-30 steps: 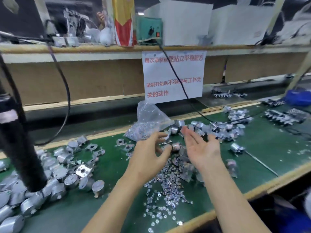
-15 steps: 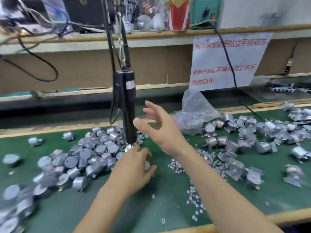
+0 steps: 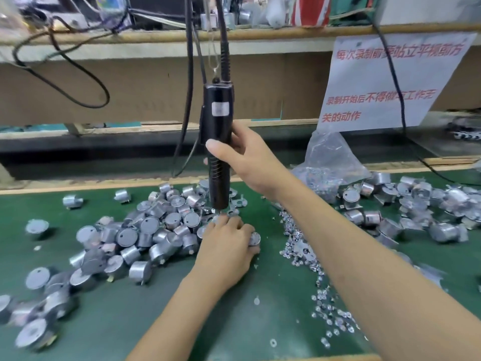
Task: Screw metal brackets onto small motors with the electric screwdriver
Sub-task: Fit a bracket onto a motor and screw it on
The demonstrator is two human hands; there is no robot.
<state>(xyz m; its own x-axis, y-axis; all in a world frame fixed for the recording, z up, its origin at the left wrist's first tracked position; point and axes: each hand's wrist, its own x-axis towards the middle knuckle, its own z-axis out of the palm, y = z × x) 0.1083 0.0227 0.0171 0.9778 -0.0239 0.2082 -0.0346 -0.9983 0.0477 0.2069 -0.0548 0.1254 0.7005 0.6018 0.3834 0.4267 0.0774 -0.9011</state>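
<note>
Green mat point(image 3: 234, 321): work surface beneath both grips. Heap of motors point(image 3: 145, 230): just left of the lower grip. Electric screwdriver point(image 3: 218, 121): upright, right hand point(image 3: 250, 162) clenched round its barrel; bit tip directly below that grip, at the left fingertips. Left hand point(image 3: 226, 246): clasps one small motor point(image 3: 254, 238) against the mat. Bracket: hidden under fingers. Advised: barrel plumb, pressure straight down, motor braced against twist.

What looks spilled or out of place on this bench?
Small screws lie scattered loose over the green mat, in a trail from the plastic bag toward the front edge, in no tray. Motors lie in loose heaps. No damage shows.
</note>
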